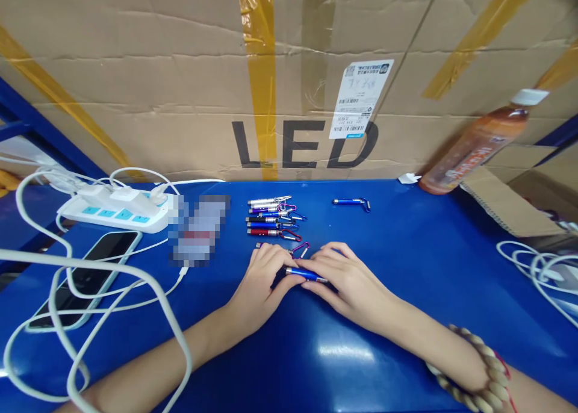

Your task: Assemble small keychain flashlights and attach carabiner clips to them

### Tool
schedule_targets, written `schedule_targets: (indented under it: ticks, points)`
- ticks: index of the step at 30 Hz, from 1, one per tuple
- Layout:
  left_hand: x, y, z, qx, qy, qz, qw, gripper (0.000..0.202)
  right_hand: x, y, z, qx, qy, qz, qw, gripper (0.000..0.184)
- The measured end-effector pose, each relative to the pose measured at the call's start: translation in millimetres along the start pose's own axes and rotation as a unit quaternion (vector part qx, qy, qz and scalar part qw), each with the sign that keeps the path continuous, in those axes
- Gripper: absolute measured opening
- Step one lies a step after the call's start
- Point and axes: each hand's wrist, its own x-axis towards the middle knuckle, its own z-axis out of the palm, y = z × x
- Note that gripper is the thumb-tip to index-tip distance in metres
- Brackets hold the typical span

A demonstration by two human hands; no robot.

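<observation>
Between my two hands is a blue mini flashlight (306,274), held nearly level over the blue table. My left hand (266,274) pinches its left end with thumb and fingers, while my right hand (350,280) grips the right end. Just behind my fingers, a purple carabiner clip (305,248) shows, its flashlight mostly hidden by my left hand. Farther back lies a stacked row of several mini flashlights with clips, among them a red one (264,233) and a silver one (264,203). A separate blue flashlight with a clip (350,202) lies to the right.
On the left are a white power strip (135,217), tangled white cables (158,286), a phone (97,268) and a pixelated patch. A large cardboard box (189,88) backs the blue table (406,256). An orange drink bottle (478,145) leans at the back right, near coiled cable (537,262).
</observation>
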Motion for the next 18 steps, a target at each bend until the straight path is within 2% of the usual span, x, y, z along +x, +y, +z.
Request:
schedule_targets:
  ticks: [5, 8, 11, 14, 18]
  points:
    - [-1.7, -0.2, 1.0, 0.009, 0.029, 0.057, 0.998, 0.004, -2.3, 2.1, -0.8, 0.101, -0.048, 0.024, 0.993, 0.029]
    - [-0.9, -2.7, 2.1, 0.048, 0.048, 0.035, 0.997, 0.008, -2.5, 4.6, -2.3, 0.120, -0.046, 0.046, 0.991, 0.030]
    - [0.6, -7.1, 2.1, 0.133, 0.047, -0.001, 0.990, 0.017, -1.2, 9.9, -3.5, 0.097, -0.023, 0.079, 0.992, 0.028]
    - [2.4, -12.6, -0.1, 0.225, 0.044, -0.002, 0.973, 0.020, 0.5, 16.4, -3.4, 0.086, -0.002, 0.124, 0.989, 0.026]
    - [4.8, -18.5, -5.6, 0.303, 0.043, 0.002, 0.952, 0.020, 1.2, 20.8, -1.9, 0.111, -0.003, 0.174, 0.978, 0.025]
